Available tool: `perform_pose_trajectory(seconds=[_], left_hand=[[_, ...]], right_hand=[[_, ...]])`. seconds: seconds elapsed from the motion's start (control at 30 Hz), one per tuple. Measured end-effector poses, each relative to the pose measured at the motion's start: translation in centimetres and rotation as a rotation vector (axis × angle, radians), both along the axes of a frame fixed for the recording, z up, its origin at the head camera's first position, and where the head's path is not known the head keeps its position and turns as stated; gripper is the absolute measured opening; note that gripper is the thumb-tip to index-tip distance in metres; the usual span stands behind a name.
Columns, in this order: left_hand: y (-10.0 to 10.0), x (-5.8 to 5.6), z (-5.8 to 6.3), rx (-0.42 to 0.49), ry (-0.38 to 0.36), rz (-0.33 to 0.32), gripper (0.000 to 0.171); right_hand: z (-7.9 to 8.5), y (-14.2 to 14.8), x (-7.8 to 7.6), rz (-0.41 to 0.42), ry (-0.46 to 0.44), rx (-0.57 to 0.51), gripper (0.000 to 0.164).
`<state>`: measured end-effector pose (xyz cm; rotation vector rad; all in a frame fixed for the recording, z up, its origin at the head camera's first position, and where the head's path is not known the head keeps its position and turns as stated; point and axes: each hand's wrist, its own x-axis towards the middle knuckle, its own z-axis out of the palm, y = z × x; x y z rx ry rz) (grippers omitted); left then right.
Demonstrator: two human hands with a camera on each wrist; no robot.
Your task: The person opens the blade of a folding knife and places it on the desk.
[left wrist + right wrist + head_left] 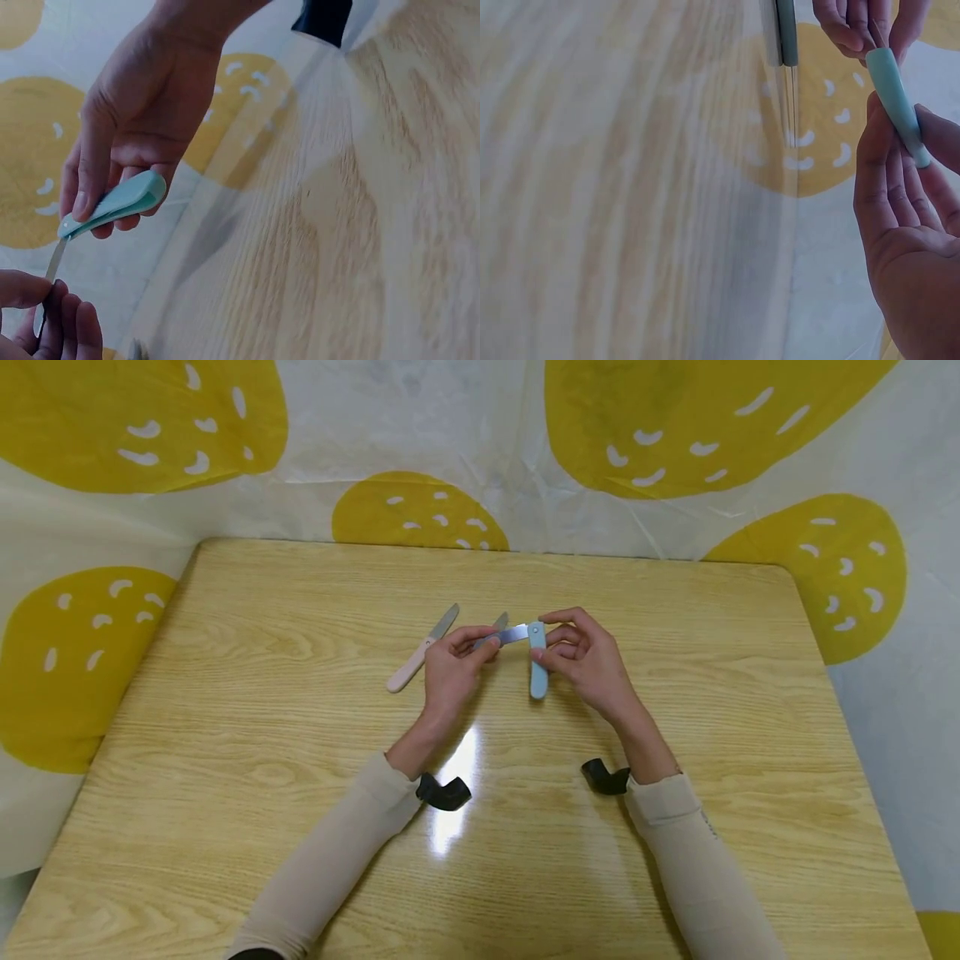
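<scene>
Between my hands is a folding knife with a light blue handle [538,672]. Its blade [514,634] stands out of the handle at roughly a right angle. My left hand [453,672] pinches the blade between thumb and fingers, covering the tip end. My right hand [592,664] holds the handle near the pivot with thumb and fingers. In the left wrist view the open slot of the handle [124,199] shows. Beside my left hand lies a pink-handled knife [408,668] with its blade out. Another blade [502,621] shows behind that hand; its handle is hidden.
All this is over a wooden table [300,827]. A patterned white and yellow sheet [420,427] hangs behind its far edge. Black curved pieces [444,792] sit at both wrists. In the right wrist view, long slim handles [786,34] appear at the top.
</scene>
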<state>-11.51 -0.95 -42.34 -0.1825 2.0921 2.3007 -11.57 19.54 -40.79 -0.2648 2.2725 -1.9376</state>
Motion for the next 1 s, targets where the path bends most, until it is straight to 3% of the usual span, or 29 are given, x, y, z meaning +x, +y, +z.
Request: perform_pose_trajectory(seconds=[0.17, 0.3, 0.53, 1.0], left_hand=[[0.2, 0.0, -0.3, 0.042, -0.055, 0.013, 0.016], [0.3, 0.1, -0.5, 0.069, -0.057, 0.014, 0.016], [0.0, 0.2, -0.5, 0.027, -0.033, 0.016, 0.015], [-0.9, -0.7, -0.4, -0.004, 0.041, -0.022, 0.014]], right_hand=[[-0.2, 0.1, 0.1, -0.004, 0.01, -0.007, 0.05], [-0.3, 0.2, 0.2, -0.01, 0.028, -0.013, 0.049], [-0.4, 0.2, 0.3, -0.021, 0.054, -0.005, 0.046], [-0.2, 0.7, 0.6, 0.021, -0.026, 0.009, 0.043]])
